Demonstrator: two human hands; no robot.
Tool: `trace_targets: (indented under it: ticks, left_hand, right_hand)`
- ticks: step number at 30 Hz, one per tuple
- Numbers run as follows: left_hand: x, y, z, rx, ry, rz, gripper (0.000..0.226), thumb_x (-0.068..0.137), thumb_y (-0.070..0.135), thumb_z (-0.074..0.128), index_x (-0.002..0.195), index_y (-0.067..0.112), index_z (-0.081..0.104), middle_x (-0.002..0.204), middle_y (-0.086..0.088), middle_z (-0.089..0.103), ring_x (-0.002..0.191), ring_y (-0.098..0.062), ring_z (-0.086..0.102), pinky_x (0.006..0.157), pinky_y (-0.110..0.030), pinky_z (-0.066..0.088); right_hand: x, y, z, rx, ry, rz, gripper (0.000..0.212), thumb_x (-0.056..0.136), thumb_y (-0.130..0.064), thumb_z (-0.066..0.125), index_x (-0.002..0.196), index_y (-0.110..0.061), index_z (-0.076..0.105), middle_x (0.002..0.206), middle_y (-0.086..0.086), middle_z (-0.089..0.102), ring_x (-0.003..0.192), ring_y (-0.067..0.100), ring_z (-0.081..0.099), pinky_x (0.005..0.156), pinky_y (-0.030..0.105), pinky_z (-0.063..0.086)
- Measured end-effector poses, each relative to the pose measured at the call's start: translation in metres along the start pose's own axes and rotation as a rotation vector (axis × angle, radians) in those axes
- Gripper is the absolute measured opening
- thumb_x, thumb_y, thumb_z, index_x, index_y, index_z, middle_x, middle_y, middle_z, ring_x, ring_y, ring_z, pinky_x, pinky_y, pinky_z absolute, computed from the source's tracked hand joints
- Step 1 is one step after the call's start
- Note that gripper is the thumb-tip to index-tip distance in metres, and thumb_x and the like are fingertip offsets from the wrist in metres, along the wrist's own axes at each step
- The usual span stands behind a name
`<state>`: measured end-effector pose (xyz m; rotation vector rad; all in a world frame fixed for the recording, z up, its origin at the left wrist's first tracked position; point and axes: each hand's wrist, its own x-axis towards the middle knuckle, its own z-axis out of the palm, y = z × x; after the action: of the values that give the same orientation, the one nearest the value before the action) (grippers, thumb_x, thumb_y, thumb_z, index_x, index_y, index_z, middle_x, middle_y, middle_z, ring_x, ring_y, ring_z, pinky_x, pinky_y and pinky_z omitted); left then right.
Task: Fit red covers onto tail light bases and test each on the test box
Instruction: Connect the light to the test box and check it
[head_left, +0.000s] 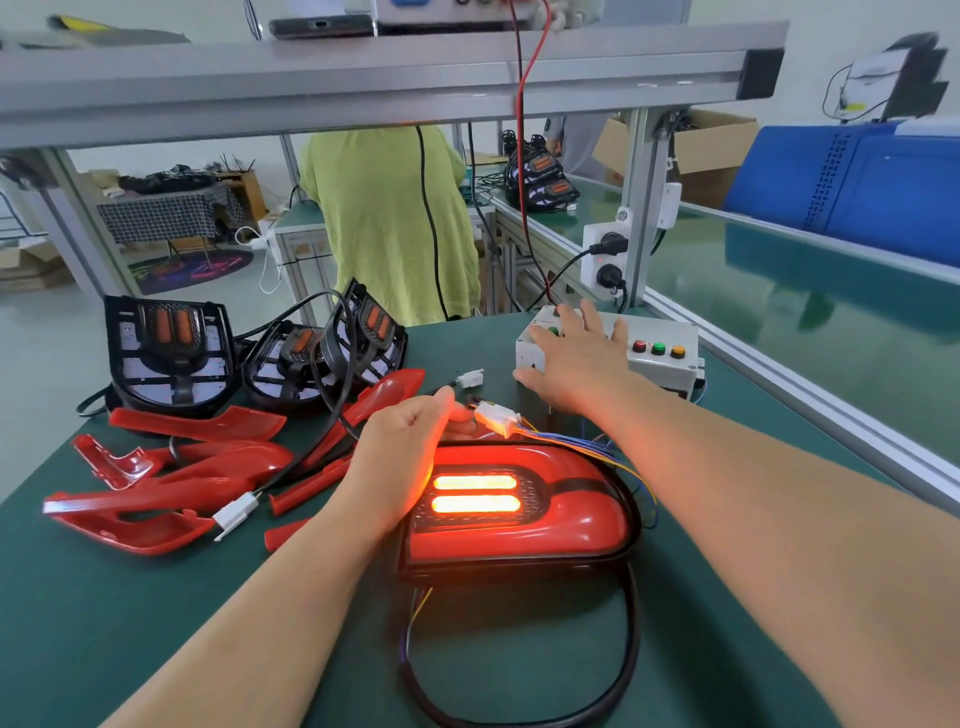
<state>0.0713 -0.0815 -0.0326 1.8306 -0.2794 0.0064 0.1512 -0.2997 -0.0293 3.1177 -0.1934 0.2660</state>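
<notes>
- Crowding the left half of the table, loose parts leave little room; an elbow sweep could knock pieces off the near edge.
- The lamp, a base with its red cover on, lies lit at the table's centre, just right of the left hand. If the cover is not fully seated it could pass the test and come loose later; the seam is too dark to judge.
- The covers lie heaped at the left, overlapping each other. Dragging one out could scratch the glossy faces.
- The bases stand propped behind the heap, cables tangled among them. Pulling one could topple its neighbours.
- The test box sits at the back right, near the table edge. A hard push could slide it.
- The right hand lies on the box's left end with fingers spread, hiding the buttons there; a wrong button could be pressed unseen.
- The left hand curls beside the lamp, thumb and fingertips pinching the plug. Tugging could break contact and give a false failure.
- The thin wires behind the plug could strain or snap.
</notes>
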Motion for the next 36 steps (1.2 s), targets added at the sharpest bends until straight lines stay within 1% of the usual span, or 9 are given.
trace_targets:
  ticks: [4,9,12,15,20,22,27,30,36]
  left_hand:
    - [0.0,-0.002,-0.001,0.008,0.002,0.01,0.038,0.105,0.034,0.043,0.093,0.017,0.075,0.089,0.007,0.078,0.087,-0.004,0.072,0.085,-0.024,0.051]
    - [0.001,-0.003,-0.002,0.015,-0.003,0.017,0.039,0.105,0.035,0.042,0.095,0.016,0.074,0.09,0.006,0.078,0.089,-0.005,0.072,0.087,-0.026,0.052]
    - [0.001,-0.002,0.0,0.018,0.003,0.015,0.039,0.105,0.035,0.042,0.095,0.016,0.074,0.089,0.007,0.078,0.087,-0.004,0.072,0.081,-0.019,0.051]
    - [0.001,-0.002,0.002,-0.025,0.032,-0.002,0.04,0.105,0.033,0.044,0.093,0.011,0.074,0.087,0.003,0.078,0.084,-0.007,0.073,0.073,-0.011,0.052]
    - [0.002,-0.002,0.002,-0.019,0.033,0.001,0.04,0.105,0.034,0.044,0.093,0.01,0.075,0.088,0.001,0.078,0.084,-0.007,0.073,0.078,-0.017,0.052]
    - [0.002,-0.002,0.002,-0.02,0.035,0.004,0.04,0.105,0.034,0.044,0.092,0.011,0.075,0.088,0.001,0.078,0.084,-0.008,0.073,0.081,-0.02,0.053]
    - [0.001,-0.002,0.003,-0.027,0.034,0.002,0.039,0.105,0.033,0.045,0.091,0.011,0.074,0.087,0.001,0.078,0.084,-0.008,0.073,0.081,-0.02,0.052]
    - [0.0,-0.001,0.002,-0.037,0.025,-0.007,0.04,0.105,0.033,0.045,0.093,0.01,0.074,0.088,0.0,0.078,0.085,-0.009,0.073,0.084,-0.023,0.054]
    - [0.0,-0.002,0.002,-0.029,0.022,-0.003,0.04,0.104,0.035,0.045,0.093,0.011,0.074,0.089,0.002,0.078,0.084,-0.007,0.073,0.083,-0.023,0.053]
  right_hand:
    - [0.002,-0.001,-0.001,0.024,-0.007,0.019,0.069,0.091,-0.068,0.042,0.152,-0.038,0.027,0.166,0.004,0.005,0.152,0.031,-0.009,0.116,0.063,0.002]
    - [0.001,-0.001,-0.002,0.044,-0.018,0.028,0.07,0.092,-0.067,0.043,0.153,-0.037,0.026,0.166,0.006,0.004,0.152,0.031,-0.01,0.116,0.063,0.0]
    - [-0.001,-0.002,-0.003,0.031,-0.022,0.016,0.07,0.092,-0.067,0.043,0.153,-0.038,0.025,0.166,0.005,0.002,0.152,0.032,-0.011,0.116,0.063,0.001]
    - [-0.003,0.001,-0.004,0.036,0.011,0.021,0.072,0.091,-0.067,0.044,0.153,-0.037,0.024,0.166,0.004,0.0,0.152,0.03,-0.012,0.117,0.062,0.001]
    - [-0.008,0.012,-0.002,0.018,0.024,0.065,0.078,0.091,-0.068,0.042,0.156,-0.032,0.017,0.166,0.004,-0.001,0.152,0.029,-0.011,0.117,0.062,0.0]
    - [-0.01,0.016,-0.003,0.008,0.023,0.066,0.077,0.091,-0.067,0.041,0.156,-0.032,0.017,0.166,0.004,-0.001,0.152,0.029,-0.011,0.117,0.062,0.0]
    - [-0.016,0.019,-0.002,-0.002,0.015,0.059,0.075,0.092,-0.068,0.039,0.155,-0.033,0.02,0.166,0.005,-0.001,0.152,0.03,-0.01,0.116,0.063,-0.001]
    - [-0.019,0.02,0.0,0.01,0.025,0.072,0.076,0.092,-0.067,0.041,0.155,-0.03,0.02,0.166,0.006,0.0,0.152,0.029,-0.008,0.117,0.062,0.0]
    - [-0.02,0.021,0.002,0.033,0.057,0.097,0.073,0.092,-0.063,0.042,0.154,-0.028,0.024,0.166,0.005,0.001,0.152,0.029,-0.007,0.116,0.063,-0.001]
